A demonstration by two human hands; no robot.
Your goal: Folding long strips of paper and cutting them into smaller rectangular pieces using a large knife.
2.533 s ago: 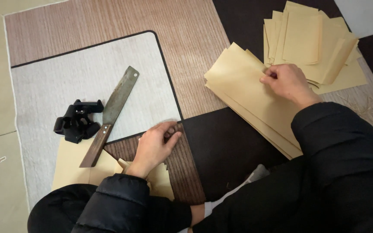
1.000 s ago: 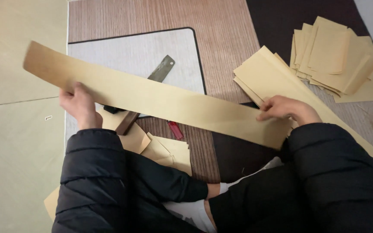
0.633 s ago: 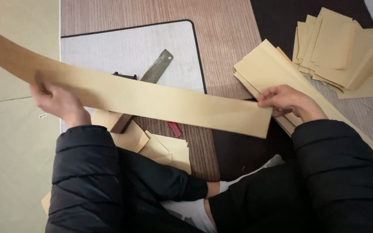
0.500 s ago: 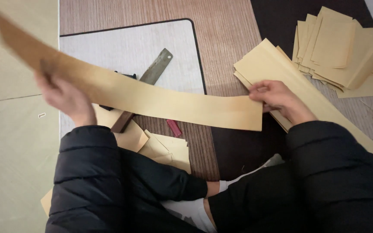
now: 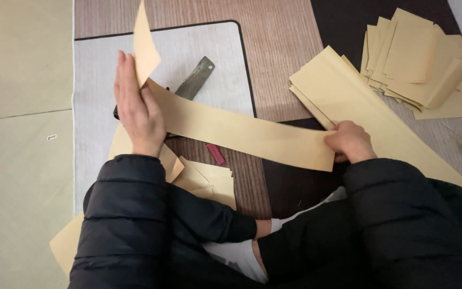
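I log the long tan paper strip (image 5: pixel 231 128) stretched low over the mat (image 5: pixel 92 107): right hand (image 5: pixel 350 142) pinches its near end, left hand (image 5: pixel 137 109) lies flat and open against the far end, which bends upward. My judgement: folding has just begun, no crease set. The flat blade (image 5: pixel 194 78) lies untouched beneath; the cut-sheet pile (image 5: pixel 421 64) sits well apart.

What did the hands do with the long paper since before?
The left hand swung in from the far left, and the strip now bends upward past its flat palm. The right hand kept its grip on the strip's other end. The blade and paper stacks stayed put.
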